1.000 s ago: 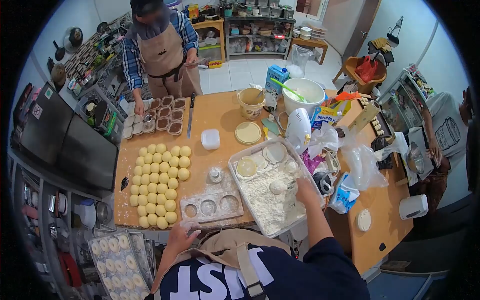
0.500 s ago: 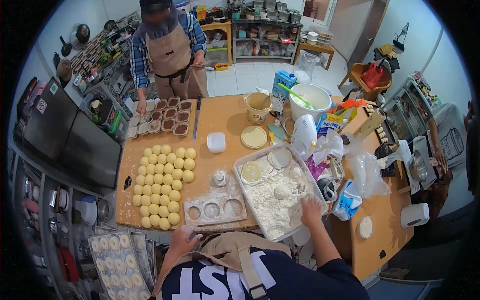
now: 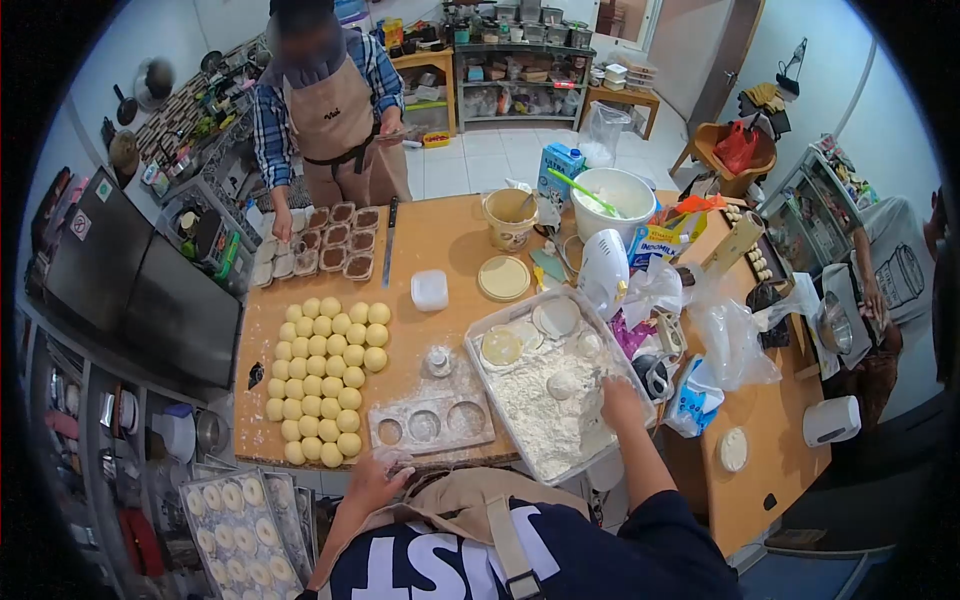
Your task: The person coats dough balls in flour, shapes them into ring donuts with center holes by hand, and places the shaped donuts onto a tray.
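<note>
My right hand (image 3: 622, 402) reaches into a white tray (image 3: 485, 375) of flour (image 3: 540, 425) at its right side; the fingers are partly hidden, so I cannot tell if they hold anything. Near its fingertips sits a flour-coated dough ball (image 3: 562, 385). Two round discs (image 3: 555, 318) lie at the tray's far end. My left hand (image 3: 375, 480) is at the table's front edge, floury fingers bent and thumb apart, with nothing visible in it. Just beyond it lies a floured board with three round recesses (image 3: 430, 422). A small floury, knobbed object (image 3: 437, 362) stands behind the board.
Rows of yellow dough balls (image 3: 330, 370) cover the table's left side. Across the table, a co-worker (image 3: 335, 110) handles brown-filled cups (image 3: 335, 235) near a knife (image 3: 389, 240). A mixer (image 3: 605, 270) and bowl (image 3: 612, 205) stand beyond the tray. Ring-shaped dough fills trays (image 3: 240, 530) lower left.
My right hand has shifted slightly in the flour, toward the tray's far end. My left hand stays near the table edge. The view has tilted slightly.
</note>
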Tool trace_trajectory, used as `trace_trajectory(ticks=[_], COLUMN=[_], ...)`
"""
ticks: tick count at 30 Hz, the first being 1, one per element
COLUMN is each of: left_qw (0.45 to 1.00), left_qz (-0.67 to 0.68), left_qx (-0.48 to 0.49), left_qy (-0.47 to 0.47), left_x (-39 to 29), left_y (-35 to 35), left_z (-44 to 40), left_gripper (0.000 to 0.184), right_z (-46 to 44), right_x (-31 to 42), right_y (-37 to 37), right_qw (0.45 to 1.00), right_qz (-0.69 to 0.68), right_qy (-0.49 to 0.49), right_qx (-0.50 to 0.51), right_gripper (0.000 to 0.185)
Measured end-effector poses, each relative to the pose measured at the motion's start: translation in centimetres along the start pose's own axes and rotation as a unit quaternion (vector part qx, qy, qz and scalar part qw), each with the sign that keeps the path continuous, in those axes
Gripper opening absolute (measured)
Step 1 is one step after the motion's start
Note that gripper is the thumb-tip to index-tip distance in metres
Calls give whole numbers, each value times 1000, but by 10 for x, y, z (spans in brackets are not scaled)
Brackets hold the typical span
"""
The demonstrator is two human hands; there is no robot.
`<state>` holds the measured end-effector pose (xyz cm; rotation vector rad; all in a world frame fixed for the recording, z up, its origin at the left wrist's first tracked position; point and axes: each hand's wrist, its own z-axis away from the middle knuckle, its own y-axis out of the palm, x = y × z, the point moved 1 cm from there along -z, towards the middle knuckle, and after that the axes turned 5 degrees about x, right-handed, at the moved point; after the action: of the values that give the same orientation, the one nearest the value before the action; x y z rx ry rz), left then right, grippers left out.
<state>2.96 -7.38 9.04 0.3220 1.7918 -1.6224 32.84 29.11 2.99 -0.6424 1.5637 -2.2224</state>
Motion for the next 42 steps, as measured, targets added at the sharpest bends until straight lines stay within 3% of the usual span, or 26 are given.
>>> trace_trajectory(ticks=[3,6,9,12,15,18,21,24,25,28,31,34,37,40,42], left_qw=[1000,999,999,999,999,999,999,1000,1000,1000,1000,1000,999,999,998], left_qz=[-14,-35,-37,-25,-15,-21,-15,-7,-18,-1,-4,-20,-31,-47,-53], left_qx=[-6,1,-7,-13,-28,-30,-23,-10,-8,-13,-17,-23,-2,-5,-11], left_qy=[-3,-8,-2,-14,-19,-16,-24,-16,-11,-10,-13,7,-18,-17,-8], left_x=[7,21,13,12,13,18,18,19,22,11,3,9,6,7,12], left_y=[1,12,7,1,-2,0,-1,-1,0,-5,-11,-8,-10,-8,-7], left_z=[8,17,17,18,23,27,30,23,21,14,9,11,15,19,19], left_gripper=[26,26,27,26,25,25,24,24,23,22,21,21,22,23,23], right_z=[-2,-16,-27,-23,-32,-39,-44,-43,-46,-48,-34,-30,-50,-63,-64], right_x=[15,38,74,92,73,50,32,39,42,53,60,56,49,50,63], right_y=[-3,20,18,7,37,25,-1,-20,-18,27,43,58,68,67,71], right_qw=[999,973,986,992,987,986,992,996,997,977,985,963,964,982,985], right_qz=[34,-40,-62,15,45,-51,-91,-30,-56,-121,-113,-89,-106,-150,-147], right_qy=[8,-153,-155,-114,-152,-158,-77,17,-8,-154,-113,-139,-141,-80,-72], right_qx=[-25,-169,-16,51,-30,13,-48,-78,-49,-87,-70,-214,-201,-79,-56], right_gripper=[45,35,33,37,34,39,37,39,45,44,55,58,58,57,56])
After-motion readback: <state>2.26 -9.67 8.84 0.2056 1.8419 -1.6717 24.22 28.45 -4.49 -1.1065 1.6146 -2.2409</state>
